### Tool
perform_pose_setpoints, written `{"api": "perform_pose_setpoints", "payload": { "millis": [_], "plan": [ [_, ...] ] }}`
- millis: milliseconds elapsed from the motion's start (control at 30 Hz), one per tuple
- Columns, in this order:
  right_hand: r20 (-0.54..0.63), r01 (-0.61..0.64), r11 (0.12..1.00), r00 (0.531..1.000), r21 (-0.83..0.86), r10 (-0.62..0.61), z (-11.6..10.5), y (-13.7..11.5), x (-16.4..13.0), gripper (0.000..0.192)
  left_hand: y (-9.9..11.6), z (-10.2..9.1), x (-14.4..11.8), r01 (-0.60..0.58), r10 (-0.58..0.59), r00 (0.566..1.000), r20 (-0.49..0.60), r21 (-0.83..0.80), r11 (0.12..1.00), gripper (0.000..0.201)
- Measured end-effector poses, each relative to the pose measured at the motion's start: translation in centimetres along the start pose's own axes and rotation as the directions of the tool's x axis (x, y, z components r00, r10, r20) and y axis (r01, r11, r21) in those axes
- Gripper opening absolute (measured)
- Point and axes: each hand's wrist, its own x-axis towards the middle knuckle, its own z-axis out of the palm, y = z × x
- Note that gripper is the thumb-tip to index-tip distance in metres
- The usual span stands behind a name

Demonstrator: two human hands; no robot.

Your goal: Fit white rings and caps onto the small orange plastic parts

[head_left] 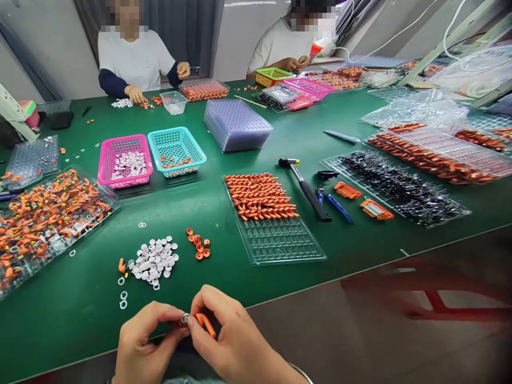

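Note:
At the table's near edge, my left hand [146, 341] is closed in a pinch on a small round part [184, 318], pale and shiny on its face. My right hand [230, 338] grips an orange hook-shaped plastic piece [206, 324], its curved end showing below the fingers. The two sets of fingertips meet; whether the parts are joined is hidden. Just beyond my hands lies a pile of white round caps [156, 261], with several orange round cups [198, 243] to its right. Loose white rings [124, 300] and a small orange piece [121, 265] lie left of the pile.
A tray of orange pieces [264, 197] stands ahead, with a hammer [306, 189] on its right. Beyond are a pink basket [104, 160], a turquoise basket [198, 154] and stacked clear trays [238, 125]. An orange-filled tray [56, 213] is left. Two people sit opposite.

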Motion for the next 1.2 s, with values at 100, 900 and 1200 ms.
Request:
{"api": "perform_pose_setpoints", "payload": {
  "millis": [100, 900, 1200],
  "plan": [
    [0.005, 0.006, 1.000, 1.000, -0.025, -0.006, 0.1, -0.1, 0.0, 0.014, 0.0, -0.1, -0.1, -0.053, 0.053, 0.999, -0.007, 0.037, 0.998, 0.017],
    [0.134, -0.079, 0.973, 0.990, 0.216, 0.051, -0.9, 0.0, 0.7, 0.009, 0.5, 0.0, -0.2, -0.045, 0.044, 0.998, -0.037, -0.045, 0.998, 0.018],
    [0.045, 0.099, 0.994, 0.994, 0.052, -0.101, -0.6, -0.2, 0.2, 0.010, -0.1, 0.1, -0.8, -0.215, 0.221, 0.973, -0.072, 0.078, 0.974, 0.034]
  ]
}}
